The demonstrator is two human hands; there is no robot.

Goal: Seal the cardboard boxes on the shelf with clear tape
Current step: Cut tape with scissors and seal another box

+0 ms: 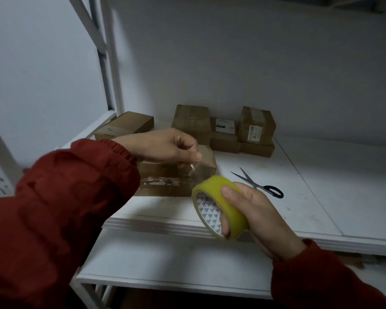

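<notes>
Head view: left grip [165, 146] pinches the tape end [193, 169], right grip [261, 217] clasps the roll [210, 186]; front box [165, 175] looks only part-taped.

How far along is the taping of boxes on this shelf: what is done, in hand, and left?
Done: the nearest box carries a tape strip on its front. In hand: the left hand pinches the tape end drawn from the tape roll in the right hand. Left: laying and cutting this strip; the scissors lie on the shelf. Whether the back boxes are sealed is unclear.
</notes>
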